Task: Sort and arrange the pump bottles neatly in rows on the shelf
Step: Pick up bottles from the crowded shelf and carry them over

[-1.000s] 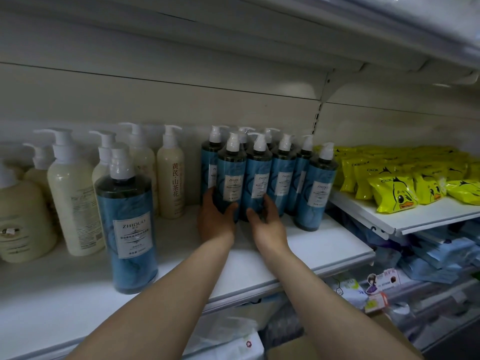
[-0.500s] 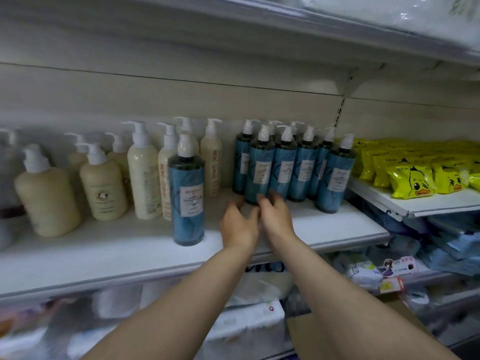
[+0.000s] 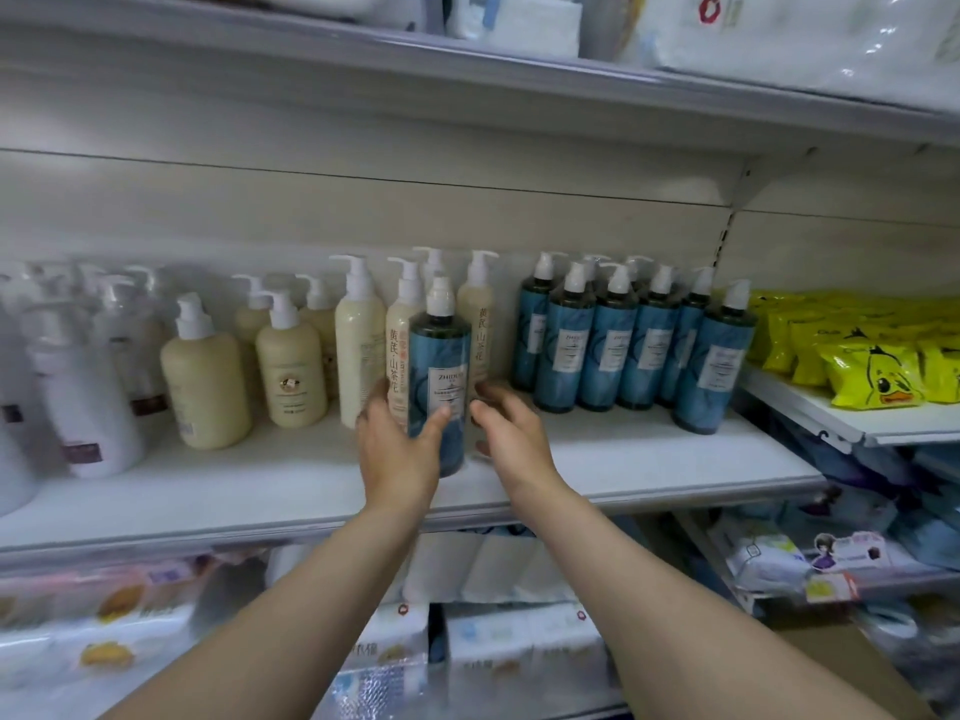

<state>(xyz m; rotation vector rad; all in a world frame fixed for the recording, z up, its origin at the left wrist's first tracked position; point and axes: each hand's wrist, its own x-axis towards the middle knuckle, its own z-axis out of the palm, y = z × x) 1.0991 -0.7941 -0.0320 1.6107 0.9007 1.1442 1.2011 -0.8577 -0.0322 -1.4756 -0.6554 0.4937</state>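
Observation:
A lone blue pump bottle (image 3: pixel 441 361) with a white pump stands upright on the white shelf (image 3: pixel 249 491), in front of tall cream bottles (image 3: pixel 361 340). My left hand (image 3: pixel 397 446) grips its lower left side, with the thumb across the front. My right hand (image 3: pixel 511 428) hovers just right of the bottle with its fingers spread, and I cannot tell if it touches. A tight group of several matching blue pump bottles (image 3: pixel 618 350) stands further right on the same shelf.
Round cream pump bottles (image 3: pixel 205 387) and white ones (image 3: pixel 83 402) fill the shelf's left part. Yellow duck-print packs (image 3: pixel 872 374) lie on a lower shelf to the right. Packaged goods sit on the shelves above and below.
Both hands have left the group of blue bottles and moved left to the lone blue bottle, which my left hand now holds. The view has pulled back and shifted left.

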